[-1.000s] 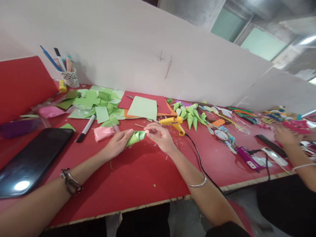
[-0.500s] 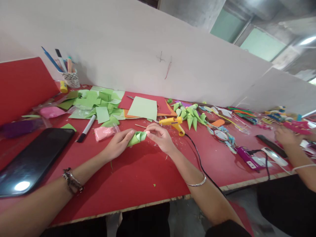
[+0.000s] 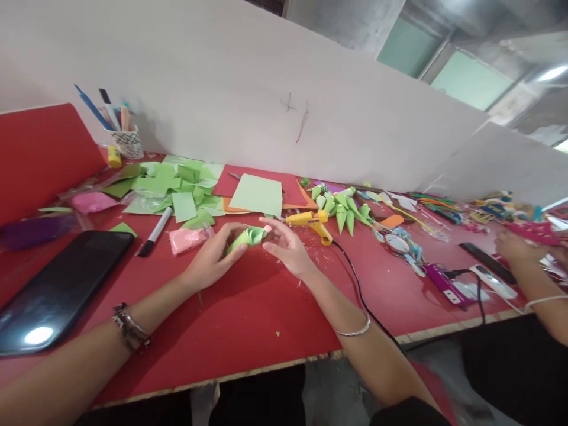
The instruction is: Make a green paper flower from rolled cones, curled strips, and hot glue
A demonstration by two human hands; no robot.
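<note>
My left hand (image 3: 215, 254) is closed around a rolled green paper cone (image 3: 246, 238) above the table. At the roll's right end shows a small pink ball (image 3: 267, 228); whether it is stuck to the paper I cannot tell. My right hand (image 3: 286, 248) is beside that end, fingers and thumb apart, with nothing visibly gripped. Just behind it on the table lies a yellow glue gun (image 3: 310, 220). Close to my left hand is a packet of pink clay (image 3: 189, 238).
Green paper pieces (image 3: 162, 180) are heaped at the back left. Several green paper cones (image 3: 346, 210) lie behind the glue gun. A black phone (image 3: 66, 284) and a marker (image 3: 155, 232) are at left. On the right, a co-worker's hand (image 3: 517, 245) is near a purple power adapter (image 3: 448, 285).
My left hand has turned the paper cone and now wraps it from both sides. My right fingers have come off the pink ball and spread apart.
</note>
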